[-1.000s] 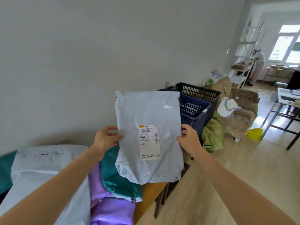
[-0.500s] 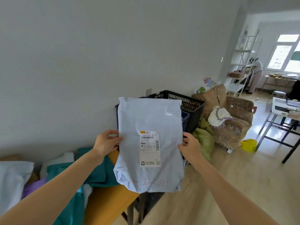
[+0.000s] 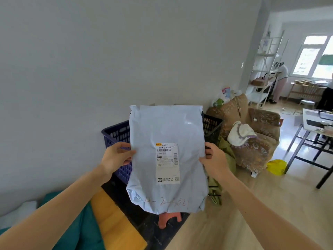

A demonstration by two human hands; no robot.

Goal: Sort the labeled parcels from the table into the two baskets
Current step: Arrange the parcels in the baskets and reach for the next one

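While we are holding the parcel (image 3: 167, 127) up, our left hand (image 3: 117, 156) is pinching its left edge, thumb on the front face and fingers going behind. The pale grey parcel is hanging upright between both hands, its long axis running from 12 to 6 o'clock, with the printed label (image 3: 167, 163) facing us and handwriting near the bottom. Our right hand (image 3: 212, 158) is gripping the opposite edge at about the same height.

Behind the parcel the two baskets are standing side by side near the wall (image 3: 90, 69). The blue basket (image 3: 115, 136) is showing at 9 o'clock, right behind our left hand. The black basket (image 3: 211, 126) is peeking out at 2 o'clock, above our right hand. We are judging that the label is deciding which way the parcel goes, left hand leading for blue, right for black.

At 7 o'clock the wooden desk (image 3: 115, 224) is carrying a teal parcel (image 3: 90, 235); an orange stool (image 3: 169, 221) is standing on the floor (image 3: 252, 204) at 6. Off at 3 o'clock an armchair (image 3: 255, 141) is sitting, and beyond it a shelf unit (image 3: 264, 69) and a person (image 3: 281, 78) are showing in a bright room.
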